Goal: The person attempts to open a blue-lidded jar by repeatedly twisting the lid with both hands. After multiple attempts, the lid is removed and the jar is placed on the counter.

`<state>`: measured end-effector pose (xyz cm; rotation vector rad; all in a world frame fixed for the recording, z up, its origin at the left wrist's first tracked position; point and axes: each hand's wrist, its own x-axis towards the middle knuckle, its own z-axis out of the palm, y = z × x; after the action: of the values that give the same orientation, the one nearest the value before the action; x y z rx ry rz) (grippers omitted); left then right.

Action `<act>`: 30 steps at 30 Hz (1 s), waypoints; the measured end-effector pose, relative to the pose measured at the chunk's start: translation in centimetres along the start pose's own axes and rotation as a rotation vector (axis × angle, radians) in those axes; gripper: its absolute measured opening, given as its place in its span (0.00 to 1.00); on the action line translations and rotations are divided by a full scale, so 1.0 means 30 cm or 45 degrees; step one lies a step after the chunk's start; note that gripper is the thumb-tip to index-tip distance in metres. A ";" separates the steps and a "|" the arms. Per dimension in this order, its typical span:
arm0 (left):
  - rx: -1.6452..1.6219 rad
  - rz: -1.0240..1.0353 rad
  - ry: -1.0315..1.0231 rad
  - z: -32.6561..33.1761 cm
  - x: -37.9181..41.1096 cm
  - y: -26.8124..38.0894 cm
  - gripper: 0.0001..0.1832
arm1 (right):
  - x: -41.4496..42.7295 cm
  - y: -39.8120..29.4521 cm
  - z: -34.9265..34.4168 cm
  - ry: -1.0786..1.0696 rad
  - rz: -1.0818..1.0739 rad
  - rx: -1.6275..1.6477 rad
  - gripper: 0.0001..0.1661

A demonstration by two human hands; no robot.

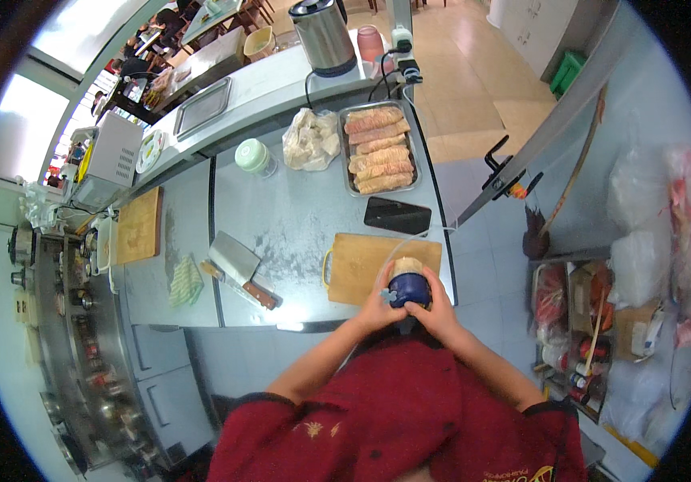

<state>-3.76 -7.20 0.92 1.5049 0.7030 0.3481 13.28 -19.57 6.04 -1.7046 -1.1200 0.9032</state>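
Both my left hand (378, 309) and my right hand (439, 304) hold a round container with a dark blue band (410, 290) close to my chest; its top looks beige, and what it holds cannot be told. Beneath and beyond it lies a wooden cutting board (354, 268) with a yellow handle. A black phone (397, 215) rests just past the board. Farther back, a metal tray (345, 150) holds several rolled, pale, wrinkled food pieces (380, 158). To the left, a cleaver (234, 258) and a wooden-handled knife (214, 270) lie crossed on the steel counter (297, 223).
A knotted plastic bag (311, 140) and a green-lidded jar (255, 156) stand at the back. Left are a striped cloth (186, 281) and another board (139, 226). An electric kettle (324, 37) stands on the ledge. Shelves with bags (568, 325) are at right.
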 end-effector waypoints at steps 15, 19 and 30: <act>0.415 0.400 0.146 -0.005 -0.004 0.061 0.64 | -0.024 0.038 0.014 0.059 -0.138 0.063 0.53; 0.375 0.295 0.164 0.001 -0.015 0.033 0.64 | -0.031 0.027 0.015 0.010 0.039 0.225 0.51; 0.635 0.366 0.086 -0.022 -0.010 0.035 0.68 | -0.056 0.065 0.021 -0.012 -0.045 0.236 0.54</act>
<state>-4.18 -6.79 2.05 2.0865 0.6547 0.4646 12.73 -21.38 4.18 -1.5266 -1.0361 0.9631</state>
